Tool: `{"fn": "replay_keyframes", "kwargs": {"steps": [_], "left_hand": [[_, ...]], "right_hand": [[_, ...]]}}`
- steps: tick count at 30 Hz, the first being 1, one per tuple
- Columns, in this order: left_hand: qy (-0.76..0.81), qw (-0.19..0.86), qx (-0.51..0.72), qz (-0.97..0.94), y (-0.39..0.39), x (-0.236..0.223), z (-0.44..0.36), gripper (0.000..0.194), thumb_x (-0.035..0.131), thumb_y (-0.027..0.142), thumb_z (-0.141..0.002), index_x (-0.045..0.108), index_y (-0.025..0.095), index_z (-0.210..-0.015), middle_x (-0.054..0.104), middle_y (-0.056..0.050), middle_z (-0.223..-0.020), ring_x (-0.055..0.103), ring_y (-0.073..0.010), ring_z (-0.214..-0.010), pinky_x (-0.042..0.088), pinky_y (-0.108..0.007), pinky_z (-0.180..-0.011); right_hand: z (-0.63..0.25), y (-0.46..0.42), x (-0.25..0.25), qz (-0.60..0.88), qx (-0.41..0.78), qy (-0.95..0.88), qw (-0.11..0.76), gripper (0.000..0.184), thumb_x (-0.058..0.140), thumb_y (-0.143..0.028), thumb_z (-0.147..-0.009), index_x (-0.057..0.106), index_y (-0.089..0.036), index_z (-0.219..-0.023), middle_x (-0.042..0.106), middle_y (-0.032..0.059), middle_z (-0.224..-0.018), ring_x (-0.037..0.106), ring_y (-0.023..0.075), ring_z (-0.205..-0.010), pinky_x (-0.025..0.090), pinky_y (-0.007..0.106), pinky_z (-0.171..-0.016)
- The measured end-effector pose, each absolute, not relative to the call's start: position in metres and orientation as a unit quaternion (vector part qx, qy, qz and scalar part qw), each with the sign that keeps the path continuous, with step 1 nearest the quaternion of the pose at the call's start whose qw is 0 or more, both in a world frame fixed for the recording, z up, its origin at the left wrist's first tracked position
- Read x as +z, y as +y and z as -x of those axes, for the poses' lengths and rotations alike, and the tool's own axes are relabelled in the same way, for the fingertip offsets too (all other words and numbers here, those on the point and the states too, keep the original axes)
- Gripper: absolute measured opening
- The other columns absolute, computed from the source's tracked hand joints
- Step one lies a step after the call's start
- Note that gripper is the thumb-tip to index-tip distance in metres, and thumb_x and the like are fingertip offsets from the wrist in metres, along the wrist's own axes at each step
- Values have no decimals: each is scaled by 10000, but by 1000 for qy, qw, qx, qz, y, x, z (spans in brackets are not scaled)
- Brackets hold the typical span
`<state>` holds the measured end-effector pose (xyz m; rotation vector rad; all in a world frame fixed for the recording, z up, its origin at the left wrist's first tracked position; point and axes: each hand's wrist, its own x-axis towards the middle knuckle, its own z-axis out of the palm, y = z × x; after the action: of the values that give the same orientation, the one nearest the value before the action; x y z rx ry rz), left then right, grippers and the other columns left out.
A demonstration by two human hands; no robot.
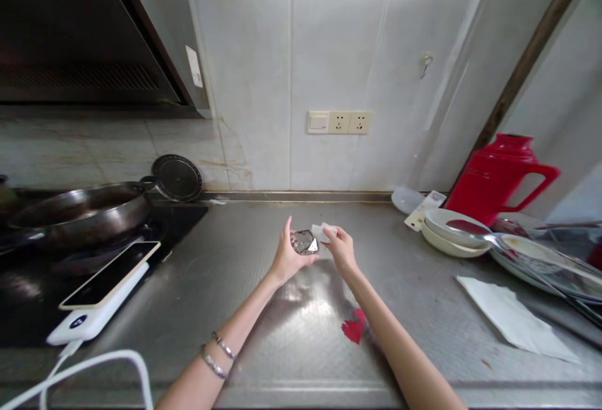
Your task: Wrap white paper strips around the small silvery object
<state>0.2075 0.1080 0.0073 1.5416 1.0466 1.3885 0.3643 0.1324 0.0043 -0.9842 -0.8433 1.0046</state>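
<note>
My left hand (pixel 288 258) is closed around the side of a small clear glass dish (pixel 302 242) with a patterned, shiny surface. Its thumb and fingers grip the rim from the left and below. A white tissue (pixel 320 232) is pinched between the fingertips of my right hand (pixel 340 248), right beside the dish's upper right edge. Whether the tissue touches the glass I cannot tell. Both hands are above the steel counter (pixel 254 310). Near my right forearm a red heart-shaped piece (pixel 354 327) lies on the counter.
At left, a steel pan (pixel 89 209) stands on the black stove, near a phone (pixel 110 275) on a white power bank (pixel 98 316) with a cable. Stacked bowls (pixel 454 244), a red thermos jug (pixel 493 178), plates and a folded white paper towel (pixel 510 316) occupy the right.
</note>
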Motion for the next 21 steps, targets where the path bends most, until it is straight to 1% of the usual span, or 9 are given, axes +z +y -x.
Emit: {"fn": "replay_keyframes", "kwargs": {"steps": [2, 4, 7, 9, 12, 16, 18, 21], "left_hand": [[410, 382, 526, -640, 107, 7, -207, 1217, 880, 287, -504, 159, 227, -1483, 468, -126, -1248, 500, -277, -1168, 331, -411, -1060], [407, 372, 508, -662, 106, 7, -207, 1199, 870, 275, -521, 155, 225, -1482, 479, -126, -1262, 479, -290, -1202, 310, -424, -1078], [398, 369, 498, -676, 104, 9, -208, 1181, 869, 238, -508, 192, 214, -1476, 505, -130, -1268, 469, -304, -1223, 284, -444, -1096], [387, 372, 499, -680, 102, 9, -208, 1160, 871, 226, -497, 232, 215, -1466, 521, -129, -1273, 468, -307, -1232, 274, -454, -1104], [375, 360, 494, -697, 101, 9, -210, 1163, 873, 196, -480, 245, 228, -1459, 535, -119, -1284, 472, -301, -1238, 271, -476, -1109], [376, 333, 466, -728, 102, 8, -211, 1202, 858, 158, -499, 168, 239, -1481, 526, -124, -1319, 470, -304, -1252, 284, -514, -1103], [370, 338, 463, -731, 102, 7, -212, 1218, 858, 157, -507, 141, 243, -1488, 524, -131, -1324, 477, -307, -1252, 296, -519, -1099], [346, 357, 467, -731, 102, 6, -212, 1232, 851, 148, -523, 103, 257, -1496, 537, -129, -1313, 496, -297, -1242, 306, -515, -1101]], "right_hand": [[-361, 130, 1, 433, 469, -380, 670, 321, 735, -385, -568, 635, -139, -748, 662, 27, -691, 617, 163, -670, 509, 265, -602], [-359, 128, 0, 424, 492, -383, 658, 269, 725, -351, -556, 606, -151, -690, 638, 6, -651, 597, 152, -633, 488, 250, -579], [-359, 127, 0, 412, 514, -383, 647, 212, 688, -323, -565, 544, -177, -617, 595, -25, -599, 562, 136, -595, 445, 224, -539], [-360, 128, 0, 407, 525, -385, 641, 190, 669, -315, -572, 532, -185, -599, 592, -29, -595, 550, 135, -592, 426, 218, -529], [-360, 131, -1, 402, 545, -387, 626, 159, 667, -298, -563, 607, -182, -654, 651, -6, -667, 577, 151, -641, 443, 229, -566], [-358, 131, -1, 386, 583, -381, 604, 275, 680, -309, -580, 705, -177, -820, 726, 45, -821, 639, 199, -770, 486, 274, -687], [-359, 129, -1, 376, 603, -376, 595, 264, 671, -347, -615, 719, -171, -805, 735, 61, -817, 651, 222, -783, 495, 300, -713], [-360, 127, -2, 362, 631, -357, 586, 222, 649, -378, -662, 721, -181, -735, 735, 60, -755, 655, 234, -751, 500, 316, -695]]}}
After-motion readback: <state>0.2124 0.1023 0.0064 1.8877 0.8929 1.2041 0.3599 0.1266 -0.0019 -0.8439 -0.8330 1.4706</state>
